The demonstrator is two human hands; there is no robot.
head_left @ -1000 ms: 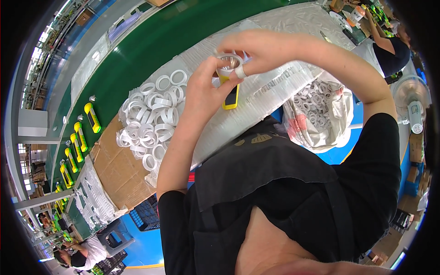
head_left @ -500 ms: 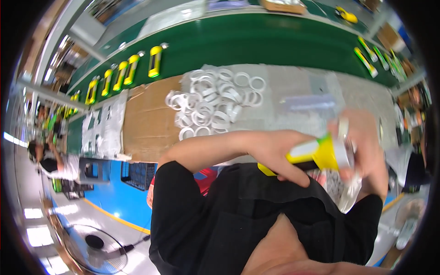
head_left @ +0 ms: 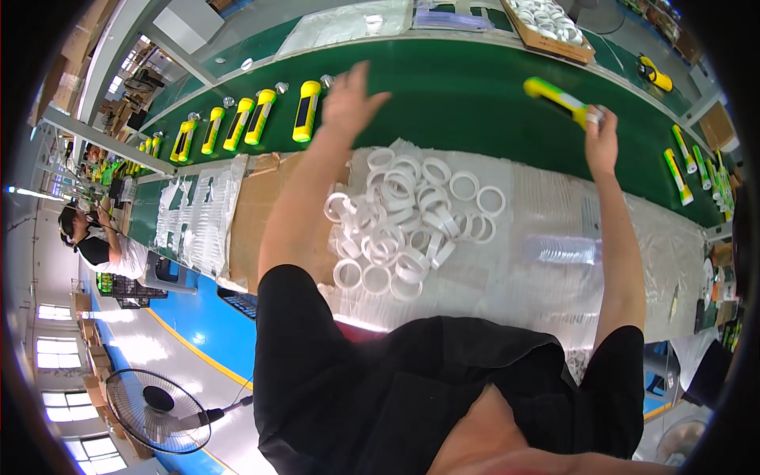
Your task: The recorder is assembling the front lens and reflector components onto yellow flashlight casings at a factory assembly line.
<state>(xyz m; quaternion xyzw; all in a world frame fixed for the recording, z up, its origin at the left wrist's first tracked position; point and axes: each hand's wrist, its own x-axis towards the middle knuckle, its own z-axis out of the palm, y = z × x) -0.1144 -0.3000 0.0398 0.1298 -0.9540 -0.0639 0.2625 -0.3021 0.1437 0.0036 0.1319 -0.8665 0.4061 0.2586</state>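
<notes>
Head view: R hand [head_left: 602,141] at approx 2 o'clock, fingers pinched on the clear lens end of a yellow-green torch [head_left: 556,100]. Torch is lifted over the green belt [head_left: 459,87], body pointing up-left, away from the wrist. L hand [head_left: 352,99] at approx 12 o'clock, released, fingers spread, grasping nothing, over the belt just right of the nearest torch in the row [head_left: 245,123]. The row sits at 10-11 o'clock on the belt: several yellow torches lying side by side, lens ends toward the far edge. More torches [head_left: 681,170] lie at 3 o'clock along the belt's right bend, and a yellow one [head_left: 655,74] at 1-2 o'clock.

Between the forearms, at center, a pile of white rings [head_left: 404,226] on clear plastic sheet over the counter [head_left: 546,293]. A cardboard sheet [head_left: 257,206] lies left of the pile. A clear plastic piece [head_left: 558,249] lies right of the rings, near the R forearm. Box of white rings [head_left: 550,24] at 1 o'clock, beyond the belt. Another person [head_left: 99,237] sits at 9 o'clock. Fan [head_left: 154,412] on the floor at 7 o'clock.
</notes>
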